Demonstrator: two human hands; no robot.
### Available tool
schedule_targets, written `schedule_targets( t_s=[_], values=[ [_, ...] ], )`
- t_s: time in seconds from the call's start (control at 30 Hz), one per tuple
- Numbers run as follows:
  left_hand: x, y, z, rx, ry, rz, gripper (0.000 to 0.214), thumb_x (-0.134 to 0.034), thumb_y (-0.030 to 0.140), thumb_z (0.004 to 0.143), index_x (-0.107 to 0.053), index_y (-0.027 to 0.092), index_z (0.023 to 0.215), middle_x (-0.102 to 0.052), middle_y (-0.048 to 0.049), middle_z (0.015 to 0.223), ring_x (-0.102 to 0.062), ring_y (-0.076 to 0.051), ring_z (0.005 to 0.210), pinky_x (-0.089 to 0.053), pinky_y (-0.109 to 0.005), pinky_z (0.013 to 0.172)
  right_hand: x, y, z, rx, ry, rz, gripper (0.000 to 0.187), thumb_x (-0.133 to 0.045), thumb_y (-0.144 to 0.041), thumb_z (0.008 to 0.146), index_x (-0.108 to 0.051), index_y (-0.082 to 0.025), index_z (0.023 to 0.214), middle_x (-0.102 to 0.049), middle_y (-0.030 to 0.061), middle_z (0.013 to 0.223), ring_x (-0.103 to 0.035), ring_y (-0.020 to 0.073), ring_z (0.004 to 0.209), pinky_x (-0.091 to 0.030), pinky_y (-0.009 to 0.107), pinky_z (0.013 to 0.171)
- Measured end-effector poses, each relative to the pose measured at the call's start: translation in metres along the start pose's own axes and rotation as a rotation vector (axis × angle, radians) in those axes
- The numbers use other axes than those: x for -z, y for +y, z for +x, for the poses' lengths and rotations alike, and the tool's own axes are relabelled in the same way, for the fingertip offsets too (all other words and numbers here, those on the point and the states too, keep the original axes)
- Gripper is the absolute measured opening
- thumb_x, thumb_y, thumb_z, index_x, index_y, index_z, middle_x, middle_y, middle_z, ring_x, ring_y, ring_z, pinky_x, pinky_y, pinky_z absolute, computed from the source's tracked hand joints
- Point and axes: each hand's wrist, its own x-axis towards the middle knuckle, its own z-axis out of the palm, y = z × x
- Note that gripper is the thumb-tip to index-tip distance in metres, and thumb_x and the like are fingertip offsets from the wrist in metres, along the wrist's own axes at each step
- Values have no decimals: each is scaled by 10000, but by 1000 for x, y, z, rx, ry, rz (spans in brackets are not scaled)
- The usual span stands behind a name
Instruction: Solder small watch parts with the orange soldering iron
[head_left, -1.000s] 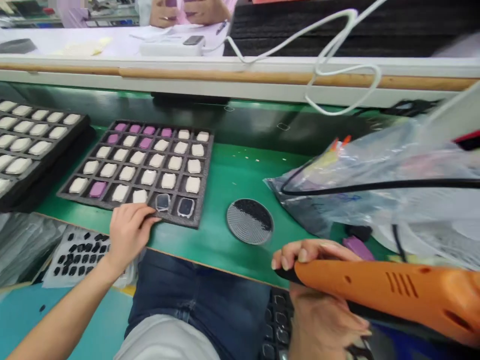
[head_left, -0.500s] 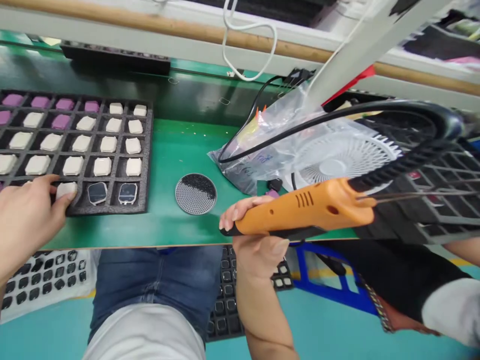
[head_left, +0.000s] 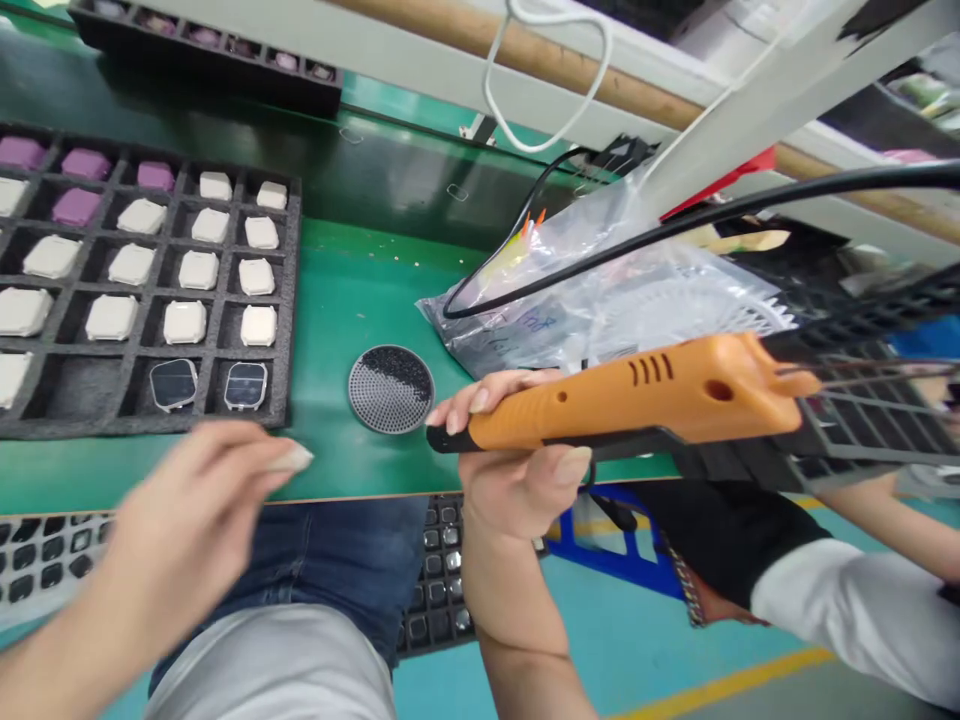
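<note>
My left hand (head_left: 199,505), blurred, pinches a white watch case (head_left: 294,458) over the table's front edge, just off the near right corner of the foam tray (head_left: 289,385). In the tray's front row, two cases with dark faces (head_left: 246,385) lie beside a bare compartment. The other visible compartments mostly hold white cases (head_left: 184,321) and several purple ones (head_left: 76,206). My right hand (head_left: 517,470) is wrapped round an orange corded electric screwdriver (head_left: 615,400), held nearly level above the table edge. Left of its black end lies a round perforated dish (head_left: 390,388) with small dark bits on it.
A clear plastic bag (head_left: 495,330) lies behind the screwdriver, partly over a white fan grille (head_left: 675,310). A black cable (head_left: 637,250) arches across the right side. Dark trays (head_left: 885,400) stand at right, near another person's sleeve (head_left: 832,610). A shelf rail (head_left: 480,35) runs along the back.
My left hand has lifted the white case out of the tray's front row and carried it right and toward me. The right hand still holds the screwdriver. The view has shifted slightly.
</note>
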Motion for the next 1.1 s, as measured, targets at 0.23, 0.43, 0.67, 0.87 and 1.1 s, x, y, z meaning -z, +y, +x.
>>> schedule_targets(
  t_s=[0.23, 0.43, 0.67, 0.87, 1.1],
  values=[
    [-69, 41, 12, -97, -145, 49, 366, -511, 39, 988, -662, 122, 1311, -661, -174, 1364, -617, -335, 1263, -565, -499, 1010, -5, 2, 2, 9, 50, -15, 547, -683, -751, 853, -573, -340, 1196, -510, -44, 816, -513, 135, 571, -504, 299, 478],
    [-90, 55, 35, -255, -72, 36, 278, -525, 55, 992, -719, 102, 1186, -717, -177, 1234, -627, -332, 1134, -552, -507, 890, -6, 2, 2, -1, 24, -63, 515, -681, -782, 827, -581, -355, 1097, -481, -29, 851, -597, 189, 702, -616, 424, 655],
    [-100, 59, 31, -303, -43, -69, 263, -526, 55, 998, -736, 125, 1138, -739, -131, 1123, -645, -290, 1057, -536, -450, 864, -13, 1, -1, 12, 43, -59, 491, -683, -749, 850, -605, -346, 1119, -498, -42, 783, -505, 154, 551, -488, 339, 490],
    [-78, 36, -1, -121, -87, 29, 326, -554, 38, 950, -724, 153, 1204, -669, -188, 1363, -632, -364, 1243, -554, -523, 953, -12, 2, -10, -20, 44, -126, 476, -614, -732, 894, -584, -327, 1141, -477, -34, 795, -503, 158, 580, -473, 346, 502],
    [-79, 24, -7, -199, -174, -112, 301, -601, 120, 1000, -700, 179, 1278, -676, -124, 1389, -622, -319, 1196, -546, -500, 962, -14, 2, -12, -73, 38, -216, 484, -531, -752, 932, -582, -308, 1115, -499, -32, 754, -499, 163, 568, -457, 351, 505]
  ],
)
